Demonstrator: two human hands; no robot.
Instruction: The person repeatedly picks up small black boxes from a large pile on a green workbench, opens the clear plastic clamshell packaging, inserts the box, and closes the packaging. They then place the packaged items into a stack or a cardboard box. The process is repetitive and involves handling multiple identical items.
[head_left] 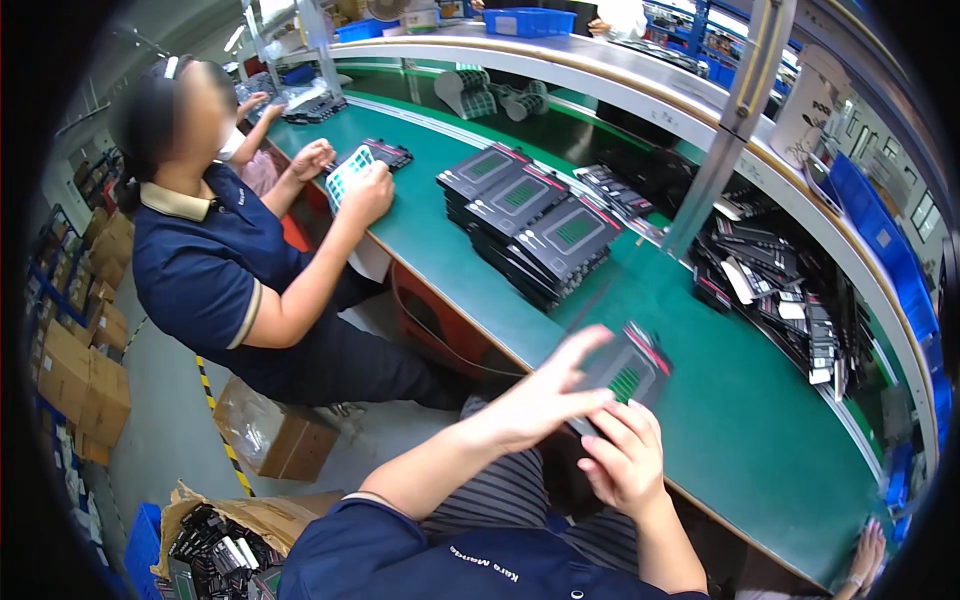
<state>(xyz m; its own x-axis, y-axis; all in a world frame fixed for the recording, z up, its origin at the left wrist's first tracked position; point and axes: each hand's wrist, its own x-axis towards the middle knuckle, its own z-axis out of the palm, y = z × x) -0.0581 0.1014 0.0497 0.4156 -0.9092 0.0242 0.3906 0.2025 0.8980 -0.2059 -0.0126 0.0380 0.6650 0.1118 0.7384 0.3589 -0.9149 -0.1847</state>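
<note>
A flat black and grey box (640,372) with a green panel and a red stripe is tilted over the near edge of the green table. My right hand (628,462) is closed on the box's near end, thumb and fingers bent around it. My left hand (545,400) is beside the box's left side, fingers spread and slightly blurred, its thumb close to the box face or touching it. Beyond my hands, stacks of similar boxes (520,200) stand on the table.
A jumbled heap of black packages (780,290) lies at the right. A metal post (730,130) rises behind the table. At left, a co-worker (230,260) holds a green-and-white sheet (350,178). An open carton (290,512) of black packages is at lower left. Another person's hand (866,555) rests at lower right.
</note>
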